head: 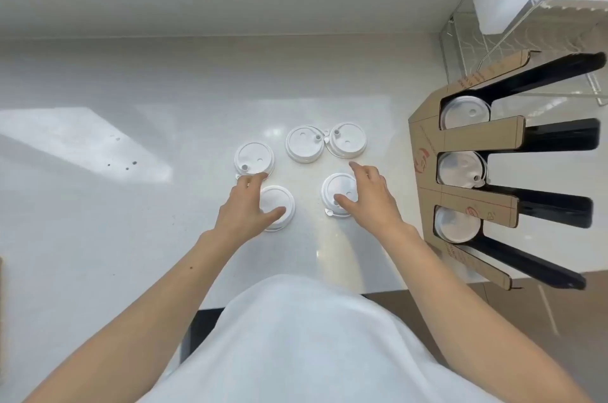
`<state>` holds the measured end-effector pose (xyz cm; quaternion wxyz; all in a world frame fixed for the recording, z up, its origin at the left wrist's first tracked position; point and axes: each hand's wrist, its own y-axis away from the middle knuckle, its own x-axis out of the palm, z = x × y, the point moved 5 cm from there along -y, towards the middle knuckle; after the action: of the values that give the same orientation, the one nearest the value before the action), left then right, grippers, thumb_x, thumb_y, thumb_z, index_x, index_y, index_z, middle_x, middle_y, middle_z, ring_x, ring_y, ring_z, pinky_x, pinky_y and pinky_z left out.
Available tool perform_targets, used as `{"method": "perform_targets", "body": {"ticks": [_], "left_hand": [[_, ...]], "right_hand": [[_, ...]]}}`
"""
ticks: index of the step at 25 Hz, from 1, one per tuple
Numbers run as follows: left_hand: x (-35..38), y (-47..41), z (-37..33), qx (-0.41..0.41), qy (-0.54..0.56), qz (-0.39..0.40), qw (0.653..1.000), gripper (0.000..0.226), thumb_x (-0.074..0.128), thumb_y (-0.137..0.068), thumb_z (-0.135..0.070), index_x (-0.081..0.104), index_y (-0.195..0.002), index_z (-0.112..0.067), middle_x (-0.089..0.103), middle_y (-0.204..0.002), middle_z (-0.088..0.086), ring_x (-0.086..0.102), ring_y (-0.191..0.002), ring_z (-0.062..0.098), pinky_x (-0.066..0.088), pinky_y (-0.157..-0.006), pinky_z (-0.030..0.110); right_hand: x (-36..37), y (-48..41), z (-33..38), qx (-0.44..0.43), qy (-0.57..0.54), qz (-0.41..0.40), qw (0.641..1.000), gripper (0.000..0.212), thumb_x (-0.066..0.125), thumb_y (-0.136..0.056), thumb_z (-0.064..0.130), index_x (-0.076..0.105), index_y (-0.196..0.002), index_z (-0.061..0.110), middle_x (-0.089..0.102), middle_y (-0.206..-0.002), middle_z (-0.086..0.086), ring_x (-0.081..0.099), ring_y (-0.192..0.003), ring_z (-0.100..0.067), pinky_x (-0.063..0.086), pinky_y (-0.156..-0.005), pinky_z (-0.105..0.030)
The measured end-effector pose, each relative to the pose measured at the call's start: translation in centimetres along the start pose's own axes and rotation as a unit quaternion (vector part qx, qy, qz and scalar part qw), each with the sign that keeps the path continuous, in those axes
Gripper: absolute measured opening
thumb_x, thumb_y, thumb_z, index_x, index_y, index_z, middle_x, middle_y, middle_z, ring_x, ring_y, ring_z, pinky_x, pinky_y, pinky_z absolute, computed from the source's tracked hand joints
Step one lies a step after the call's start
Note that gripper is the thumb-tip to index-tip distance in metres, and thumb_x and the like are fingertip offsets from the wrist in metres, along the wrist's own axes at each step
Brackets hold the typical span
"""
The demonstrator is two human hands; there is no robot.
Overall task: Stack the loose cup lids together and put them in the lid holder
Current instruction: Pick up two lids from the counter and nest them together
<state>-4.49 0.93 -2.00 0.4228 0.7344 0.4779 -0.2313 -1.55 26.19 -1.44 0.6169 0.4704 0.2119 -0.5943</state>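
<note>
Several white cup lids lie loose on the white counter (98,205). One lid (279,205) sits under my left hand (245,210), whose thumb and fingers spread over its left side. Another lid (339,187) lies under my right hand (370,197), with fingers apart on top of it. Further back rest a lid (254,159) at the left and two touching lids (303,144) (348,140). The cardboard and black lid holder (477,136) stands at the right with three slots, each holding lids (464,113).
A clear wire rack (526,24) with a white container stands at the back right behind the holder. The counter's front edge runs just before my body. A pale wall rises behind the counter.
</note>
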Motion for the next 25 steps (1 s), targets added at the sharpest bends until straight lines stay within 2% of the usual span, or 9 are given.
{"method": "perform_targets", "body": {"ticks": [4, 7, 10, 15, 20, 25], "left_hand": [[1.3, -0.3, 0.3, -0.014, -0.015, 0.027, 0.999, 0.093, 0.081, -0.075, -0.045, 0.03, -0.151, -0.029, 0.036, -0.145, 0.005, 0.052, -0.125, 0.029, 0.047, -0.086, 0.043], [2.1, -0.9, 0.5, -0.016, -0.03, 0.022, 0.999, 0.101, 0.085, -0.07, -0.044, 0.026, -0.152, -0.029, 0.033, -0.146, 0.006, 0.045, -0.128, 0.03, 0.045, -0.08, 0.04], [2.6, -1.0, 0.8, -0.021, -0.047, 0.031, 0.998, 0.107, 0.087, -0.068, -0.044, 0.026, -0.154, -0.027, 0.032, -0.148, 0.007, 0.037, -0.133, 0.032, 0.04, -0.08, 0.038], [3.5, -0.3, 1.8, -0.043, -0.051, 0.048, 0.997, 0.104, 0.086, -0.069, -0.041, 0.027, -0.153, -0.025, 0.033, -0.146, 0.006, 0.043, -0.129, 0.028, 0.048, -0.083, 0.043], [3.9, 0.0, 2.1, -0.043, -0.057, 0.044, 0.996, 0.099, 0.087, -0.07, -0.038, 0.031, -0.15, -0.024, 0.036, -0.141, 0.006, 0.043, -0.127, 0.028, 0.046, -0.076, 0.04], [3.9, -0.1, 2.2, -0.045, -0.051, 0.034, 0.997, 0.096, 0.086, -0.069, -0.036, 0.034, -0.149, -0.023, 0.037, -0.137, 0.008, 0.043, -0.125, 0.03, 0.047, -0.078, 0.042]], "right_hand": [[0.9, -0.1, -1.1, 0.033, 0.015, 0.031, 0.999, 0.081, 0.069, -0.087, 0.042, 0.027, -0.153, 0.02, 0.033, -0.15, -0.006, 0.035, -0.136, -0.029, 0.041, -0.092, -0.039], [1.4, -0.1, -1.5, 0.044, 0.017, 0.037, 0.998, 0.085, 0.072, -0.085, 0.043, 0.027, -0.152, 0.019, 0.033, -0.15, -0.006, 0.035, -0.136, -0.028, 0.039, -0.086, -0.036], [1.9, -0.1, -1.8, 0.046, 0.015, 0.044, 0.998, 0.089, 0.076, -0.082, 0.041, 0.026, -0.153, 0.019, 0.034, -0.15, -0.005, 0.034, -0.136, -0.026, 0.04, -0.086, -0.036], [2.5, -0.4, -1.8, 0.044, 0.017, 0.046, 0.998, 0.092, 0.078, -0.08, 0.043, 0.026, -0.152, 0.019, 0.035, -0.148, -0.005, 0.034, -0.135, -0.026, 0.042, -0.084, -0.036], [3.1, -0.5, -1.7, 0.046, 0.04, 0.06, 0.996, 0.095, 0.079, -0.076, 0.05, 0.028, -0.149, 0.018, 0.036, -0.142, -0.006, 0.035, -0.131, -0.028, 0.041, -0.076, -0.035], [3.3, -0.4, -1.6, 0.056, 0.046, 0.055, 0.996, 0.086, 0.079, -0.075, 0.049, 0.036, -0.141, 0.014, 0.037, -0.133, -0.008, 0.037, -0.124, -0.027, 0.042, -0.073, -0.034]]}}
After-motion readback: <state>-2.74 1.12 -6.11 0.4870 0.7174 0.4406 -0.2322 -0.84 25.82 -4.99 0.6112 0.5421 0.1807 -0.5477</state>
